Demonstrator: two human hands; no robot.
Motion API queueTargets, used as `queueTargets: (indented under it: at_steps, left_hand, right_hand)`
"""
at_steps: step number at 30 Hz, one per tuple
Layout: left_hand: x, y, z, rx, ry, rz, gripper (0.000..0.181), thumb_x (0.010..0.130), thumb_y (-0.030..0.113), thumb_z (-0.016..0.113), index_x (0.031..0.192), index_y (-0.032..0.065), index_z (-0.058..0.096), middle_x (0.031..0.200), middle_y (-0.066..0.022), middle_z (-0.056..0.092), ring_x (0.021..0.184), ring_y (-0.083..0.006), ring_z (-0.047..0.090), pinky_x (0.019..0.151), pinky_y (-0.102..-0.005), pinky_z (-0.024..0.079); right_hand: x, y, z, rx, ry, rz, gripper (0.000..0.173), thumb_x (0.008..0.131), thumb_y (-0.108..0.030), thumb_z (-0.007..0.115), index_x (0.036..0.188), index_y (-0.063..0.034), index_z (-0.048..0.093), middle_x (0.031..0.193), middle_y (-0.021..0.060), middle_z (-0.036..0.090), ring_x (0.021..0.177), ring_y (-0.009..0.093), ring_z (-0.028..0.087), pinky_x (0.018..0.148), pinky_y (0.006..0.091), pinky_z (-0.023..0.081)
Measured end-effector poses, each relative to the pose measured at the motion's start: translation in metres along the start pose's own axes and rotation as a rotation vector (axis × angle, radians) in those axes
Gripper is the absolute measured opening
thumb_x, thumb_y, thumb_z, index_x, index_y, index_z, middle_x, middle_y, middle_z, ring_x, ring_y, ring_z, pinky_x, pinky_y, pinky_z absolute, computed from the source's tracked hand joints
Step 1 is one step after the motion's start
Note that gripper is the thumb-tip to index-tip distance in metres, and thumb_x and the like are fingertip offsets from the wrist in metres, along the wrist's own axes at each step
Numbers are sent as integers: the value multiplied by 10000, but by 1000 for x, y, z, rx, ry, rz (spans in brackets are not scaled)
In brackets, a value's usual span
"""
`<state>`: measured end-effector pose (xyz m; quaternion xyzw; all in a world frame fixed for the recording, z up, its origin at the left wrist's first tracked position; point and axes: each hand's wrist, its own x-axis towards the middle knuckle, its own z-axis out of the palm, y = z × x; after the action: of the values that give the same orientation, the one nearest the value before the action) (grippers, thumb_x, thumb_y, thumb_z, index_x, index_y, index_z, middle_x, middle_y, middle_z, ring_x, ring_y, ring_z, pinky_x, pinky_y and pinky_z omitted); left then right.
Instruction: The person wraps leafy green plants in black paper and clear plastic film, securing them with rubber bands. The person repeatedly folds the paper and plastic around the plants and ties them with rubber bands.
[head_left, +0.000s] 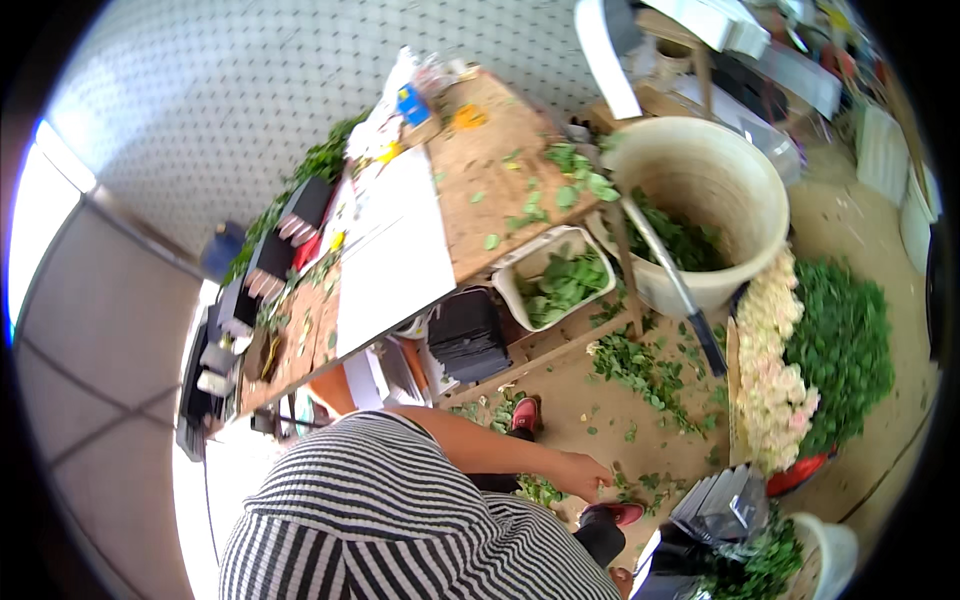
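Note:
My left hand (589, 476) hangs low over the leaf-strewn floor, its fingers loosely curled; whether it holds something small is unclear. At the bottom edge only a small part of my right hand (621, 581) shows, near a stack of clear-wrapped grey pieces (724, 502). Ahead lies a row of cream roses (769, 367) with their green foliage (844, 352) beyond. A metal bar with a black grip (705, 341) slants against a large pale plastic tub (772, 225) with leaves inside. Cut leafy stems (652, 375) lie on the floor.
A wooden table (487, 161) bears a white board (397, 255), loose leaves and black-topped bundles (270, 259). Beneath it are a white bin of leaves (609, 289) and a black stack (469, 334). A white bucket (836, 551) stands at lower right.

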<state>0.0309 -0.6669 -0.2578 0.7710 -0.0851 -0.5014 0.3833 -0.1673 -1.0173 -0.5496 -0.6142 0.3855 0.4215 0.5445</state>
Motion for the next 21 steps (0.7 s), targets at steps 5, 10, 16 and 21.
queueTargets:
  at_steps: [5, 10, 16, 21]
  left_hand:
    - [-199, -63, -100, -348, 534, 15, 533, 882, 359, 547, 1278, 28, 411, 1145, -118, 558, 1027, -212, 555, 884, -324, 437]
    - [-406, -158, -201, -1161, 1311, 320, 337, 884, 316, 572, 1114, 77, 516, 893, -12, 586, 804, -102, 559, 746, -260, 437]
    - [-563, -286, -266, -1526, 1714, 592, 205, 890, 298, 552, 967, 110, 530, 772, 16, 592, 719, -89, 533, 639, -253, 419]
    - [-635, -377, -289, -1389, 2081, 426, 269, 863, 308, 587, 993, 85, 509, 817, -10, 571, 699, -96, 539, 617, -253, 449]
  right_hand:
    - [-59, -180, 100, -443, -271, -196, 126, 829, -180, 606, 881, -91, 533, 623, 39, 521, 525, 118, 497, 454, 276, 393]
    - [-153, -362, 245, -1180, -373, -629, 109, 840, -156, 596, 893, -73, 552, 679, 47, 569, 602, 126, 548, 535, 276, 444]
    - [-337, -510, 475, -1002, -839, -501, 252, 860, -153, 594, 1049, 2, 529, 830, 71, 625, 780, 113, 583, 726, 239, 461]
    - [-400, -579, 634, -1179, -1016, -647, 214, 865, -96, 566, 1065, -25, 540, 889, 56, 631, 865, 114, 581, 738, 244, 455]
